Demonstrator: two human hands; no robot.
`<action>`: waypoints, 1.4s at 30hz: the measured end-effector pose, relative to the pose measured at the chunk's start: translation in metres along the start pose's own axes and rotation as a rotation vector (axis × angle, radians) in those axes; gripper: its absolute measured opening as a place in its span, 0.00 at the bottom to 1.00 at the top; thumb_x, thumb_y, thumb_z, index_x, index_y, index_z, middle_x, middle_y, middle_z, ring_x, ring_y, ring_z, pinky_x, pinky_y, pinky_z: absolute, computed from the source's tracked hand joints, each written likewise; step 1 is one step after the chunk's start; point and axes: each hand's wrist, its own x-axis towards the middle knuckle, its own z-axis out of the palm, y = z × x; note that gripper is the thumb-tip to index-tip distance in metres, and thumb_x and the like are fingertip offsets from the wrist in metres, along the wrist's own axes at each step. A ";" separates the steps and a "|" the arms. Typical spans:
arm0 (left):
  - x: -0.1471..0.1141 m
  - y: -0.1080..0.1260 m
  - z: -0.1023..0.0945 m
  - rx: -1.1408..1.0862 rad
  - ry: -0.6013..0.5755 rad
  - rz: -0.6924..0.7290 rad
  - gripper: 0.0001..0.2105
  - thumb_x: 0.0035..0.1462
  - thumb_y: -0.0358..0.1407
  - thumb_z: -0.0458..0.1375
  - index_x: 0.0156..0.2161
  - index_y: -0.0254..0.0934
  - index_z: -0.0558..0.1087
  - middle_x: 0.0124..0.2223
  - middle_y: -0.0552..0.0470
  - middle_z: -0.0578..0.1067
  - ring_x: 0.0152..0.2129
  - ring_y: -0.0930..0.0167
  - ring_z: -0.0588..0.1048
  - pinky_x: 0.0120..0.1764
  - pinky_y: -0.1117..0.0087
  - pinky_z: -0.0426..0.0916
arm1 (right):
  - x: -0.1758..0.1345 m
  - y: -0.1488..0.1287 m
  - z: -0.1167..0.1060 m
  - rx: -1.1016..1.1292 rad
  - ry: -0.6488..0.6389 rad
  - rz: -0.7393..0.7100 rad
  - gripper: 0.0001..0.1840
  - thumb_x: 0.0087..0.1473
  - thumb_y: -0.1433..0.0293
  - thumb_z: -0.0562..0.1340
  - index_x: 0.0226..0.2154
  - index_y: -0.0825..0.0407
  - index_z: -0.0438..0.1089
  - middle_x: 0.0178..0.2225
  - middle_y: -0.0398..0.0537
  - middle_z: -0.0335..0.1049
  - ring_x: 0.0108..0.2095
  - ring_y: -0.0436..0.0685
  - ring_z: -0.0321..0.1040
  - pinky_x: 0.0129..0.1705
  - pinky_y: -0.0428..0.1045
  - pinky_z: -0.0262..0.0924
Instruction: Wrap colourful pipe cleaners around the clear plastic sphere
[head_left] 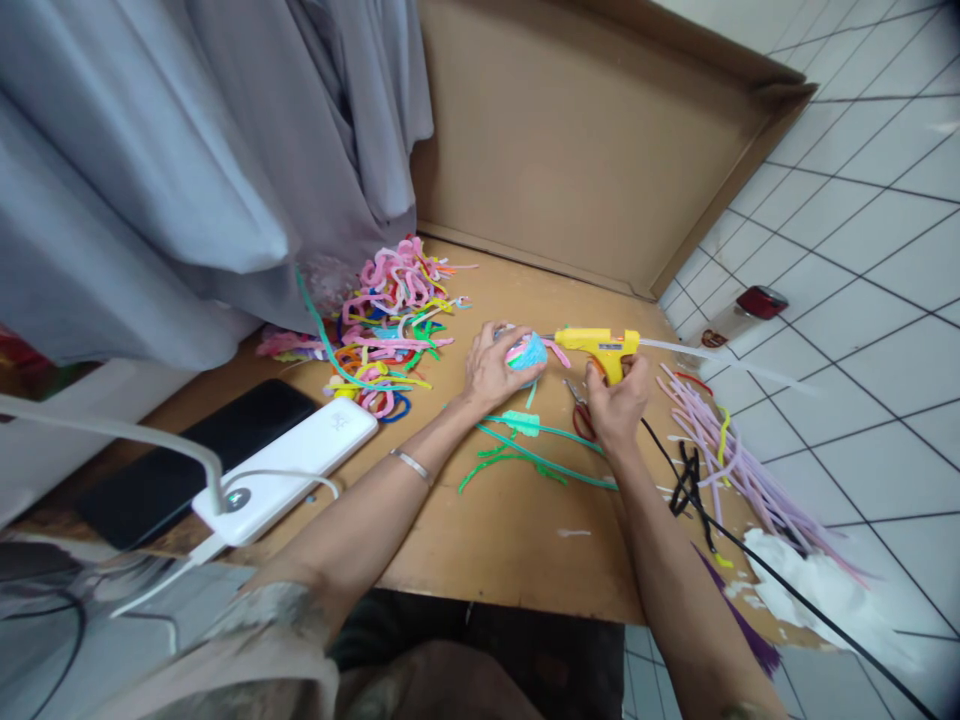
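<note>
My left hand (pixel 495 368) is wrapped round a small rounded piece (pixel 531 352) in blue, pink and green, partly hidden by the fingers. In my right hand (pixel 619 400) is a yellow hot glue gun (pixel 596 342), gripped by its handle. A clear glue stick (pixel 694 350) sticks out of its back, and its nozzle points left at the colourful piece, close to it; whether they touch I cannot tell. Red-handled scissors (pixel 583 418) lie just left of my right wrist. Below my hands are green pipe cleaners (pixel 517 455) and a mint-green piece (pixel 521 423).
Tangled, multicoloured pipe cleaners (pixel 397 300) are heaped at the back left. Nearer me lie a white power bank (pixel 300 465) with cables and a black phone (pixel 217 445). Lilac pipe cleaners (pixel 720 455) and a black cord (pixel 795 585) run along the right. A cardboard panel (pixel 600 140) stands behind.
</note>
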 end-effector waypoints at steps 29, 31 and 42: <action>-0.003 0.023 -0.006 -0.284 -0.472 0.408 0.21 0.44 0.39 0.71 0.47 0.47 0.80 0.64 0.45 0.62 0.63 0.56 0.63 0.64 0.51 0.61 | 0.015 0.027 0.007 0.667 -0.477 0.269 0.39 0.49 0.43 0.62 0.57 0.48 0.65 0.59 0.57 0.65 0.59 0.62 0.63 0.55 0.59 0.64; -0.004 0.025 -0.004 -0.319 -0.479 0.460 0.20 0.45 0.38 0.71 0.47 0.46 0.80 0.64 0.45 0.62 0.64 0.56 0.62 0.63 0.52 0.62 | 0.009 0.018 0.007 0.848 -0.680 0.333 0.39 0.43 0.43 0.67 0.54 0.45 0.69 0.55 0.54 0.71 0.55 0.62 0.68 0.50 0.57 0.68; -0.007 0.026 -0.002 -0.381 -0.464 0.470 0.19 0.47 0.39 0.70 0.47 0.43 0.80 0.63 0.43 0.62 0.63 0.57 0.62 0.63 0.51 0.61 | 0.006 0.015 -0.014 1.006 -1.010 0.493 0.56 0.31 0.56 0.78 0.63 0.49 0.62 0.30 0.43 0.76 0.17 0.47 0.64 0.14 0.42 0.54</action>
